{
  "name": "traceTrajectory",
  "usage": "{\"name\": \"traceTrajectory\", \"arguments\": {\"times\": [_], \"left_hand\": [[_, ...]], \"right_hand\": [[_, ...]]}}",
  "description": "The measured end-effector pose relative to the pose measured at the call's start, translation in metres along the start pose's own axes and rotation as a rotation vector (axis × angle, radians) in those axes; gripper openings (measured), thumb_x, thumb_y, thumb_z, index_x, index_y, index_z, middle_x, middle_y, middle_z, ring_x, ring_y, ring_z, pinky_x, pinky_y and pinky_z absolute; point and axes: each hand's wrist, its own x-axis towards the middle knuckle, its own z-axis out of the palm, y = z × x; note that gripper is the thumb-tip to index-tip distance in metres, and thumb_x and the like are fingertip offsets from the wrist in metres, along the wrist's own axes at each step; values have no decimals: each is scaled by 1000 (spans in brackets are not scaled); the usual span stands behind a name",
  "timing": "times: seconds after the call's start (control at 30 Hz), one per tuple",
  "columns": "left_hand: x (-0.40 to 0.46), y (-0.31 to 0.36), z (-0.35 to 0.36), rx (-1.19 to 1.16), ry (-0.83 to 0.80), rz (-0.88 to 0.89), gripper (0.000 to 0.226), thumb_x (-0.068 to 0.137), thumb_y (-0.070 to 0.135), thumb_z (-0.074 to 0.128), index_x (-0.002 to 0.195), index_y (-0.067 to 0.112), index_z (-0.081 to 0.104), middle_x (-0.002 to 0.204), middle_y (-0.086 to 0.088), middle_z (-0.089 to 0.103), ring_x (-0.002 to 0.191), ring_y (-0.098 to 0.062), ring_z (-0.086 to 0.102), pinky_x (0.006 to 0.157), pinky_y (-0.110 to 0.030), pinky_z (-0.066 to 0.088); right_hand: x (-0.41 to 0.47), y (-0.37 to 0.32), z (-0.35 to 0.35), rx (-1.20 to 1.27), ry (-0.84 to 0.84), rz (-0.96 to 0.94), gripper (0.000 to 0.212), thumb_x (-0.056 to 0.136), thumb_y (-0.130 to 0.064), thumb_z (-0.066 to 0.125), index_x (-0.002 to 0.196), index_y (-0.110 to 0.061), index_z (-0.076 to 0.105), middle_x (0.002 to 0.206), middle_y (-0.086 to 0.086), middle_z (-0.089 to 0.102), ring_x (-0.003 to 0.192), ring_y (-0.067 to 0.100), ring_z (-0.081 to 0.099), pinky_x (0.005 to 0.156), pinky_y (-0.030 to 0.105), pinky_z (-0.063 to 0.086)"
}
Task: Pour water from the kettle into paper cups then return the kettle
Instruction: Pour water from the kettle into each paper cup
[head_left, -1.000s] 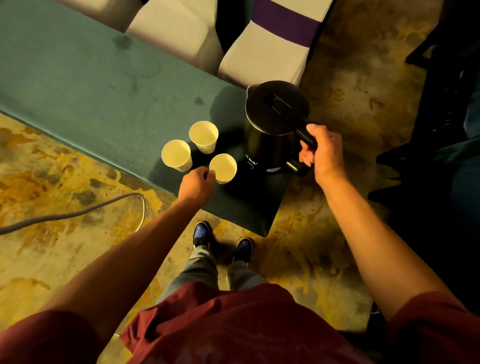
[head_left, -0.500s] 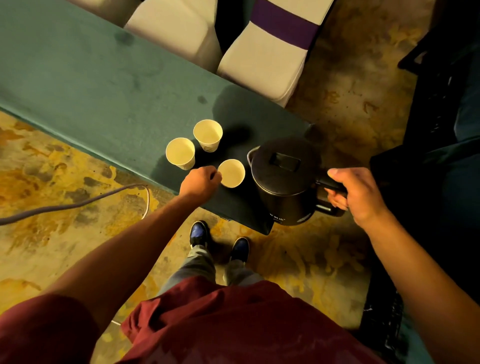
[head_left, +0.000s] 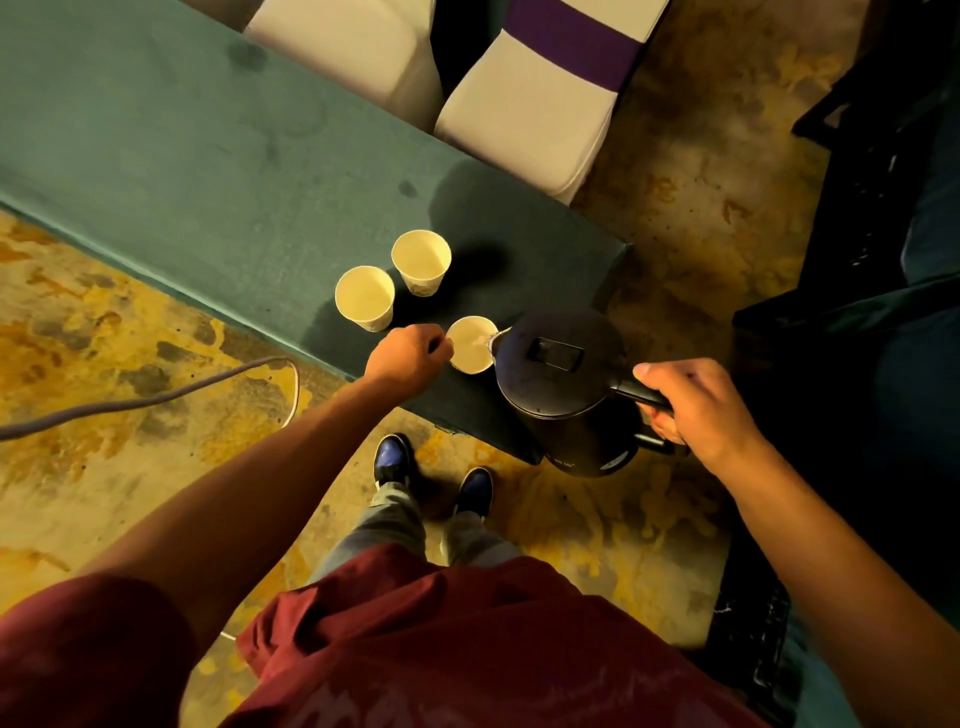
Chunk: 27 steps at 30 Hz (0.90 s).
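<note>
A black kettle hangs in the air at the table's near corner, held by its handle in my right hand. It tilts left, and its spout touches the rim of the nearest paper cup. My left hand grips that cup's left side and steadies it on the green table. Two more paper cups stand just beyond: one to the left and one behind. Whether water is flowing I cannot make out.
Two white-covered chairs, one with a purple band, stand beyond the table. A grey cable lies on the mottled yellow floor at left. Dark furniture fills the right side. My feet stand below the table's corner.
My right hand lifted the kettle off the table's far right part and brought it toward me and left, tilting its spout onto the nearest cup. My left hand stayed on that cup.
</note>
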Motion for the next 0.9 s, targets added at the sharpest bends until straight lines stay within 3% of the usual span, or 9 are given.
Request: {"name": "traceTrajectory", "arguments": {"times": [0.17, 0.3, 0.43, 0.9], "left_hand": [[2, -3, -3, -2, -20, 4, 29, 99, 38, 51, 72, 30, 53, 68, 4, 57, 61, -12, 55, 51, -27, 38], [1, -4, -2, -1, -26, 18, 28, 99, 37, 50, 72, 29, 53, 68, 5, 56, 61, -12, 54, 51, -27, 37], [0, -1, -3, -16, -20, 21, 33, 99, 36, 50, 66, 29, 50, 66, 5, 54, 59, -12, 52, 50, -27, 35], [-1, 2, -5, -27, -28, 20, 33, 100, 36, 50, 67, 30, 50, 66, 5, 54, 59, -9, 52, 50, -26, 35]], "right_hand": [[-1, -6, 7, 13, 13, 12, 43, 82, -42, 61, 44, -21, 60, 37, -11, 45, 34, 0, 49, 38, 11, 34], [2, -5, 9, -73, 39, 57, 43, 68, -60, 62, 52, -20, 65, 44, -8, 50, 42, 5, 51, 45, 21, 37], [1, -9, 11, -100, 27, 46, 45, 68, -61, 62, 49, -20, 63, 39, -10, 46, 33, 2, 44, 39, 20, 33], [7, -11, 16, -147, 21, 55, 47, 69, -63, 62, 49, -21, 62, 43, -8, 47, 41, 10, 45, 48, 27, 32]]}}
